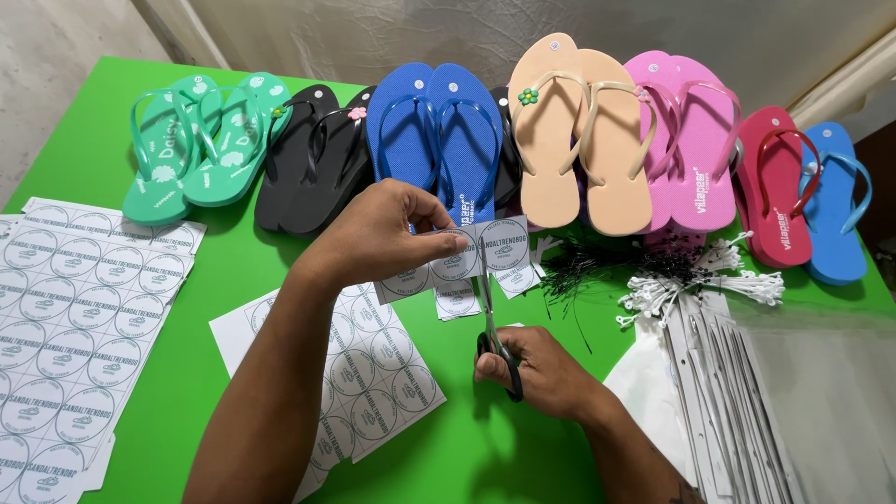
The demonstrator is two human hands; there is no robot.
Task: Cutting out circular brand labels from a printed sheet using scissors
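Note:
My left hand (378, 233) pinches a strip of white paper with round printed labels (467, 259) and holds it up over the green table (187, 373). My right hand (541, 373) grips black-handled scissors (495, 341), blades pointing up and cutting into the strip between two labels. Small cut label pieces (455, 301) lie just below the strip.
Sheets of round labels lie at the left (75, 317) and under my left forearm (373, 392). Pairs of flip-flops line the far edge: green (201, 145), black (308, 159), blue (439, 131), beige (579, 131), pink (686, 140), red and blue (803, 196). Black and white tag fasteners (672, 275) and clear plastic bags (765, 401) lie at the right.

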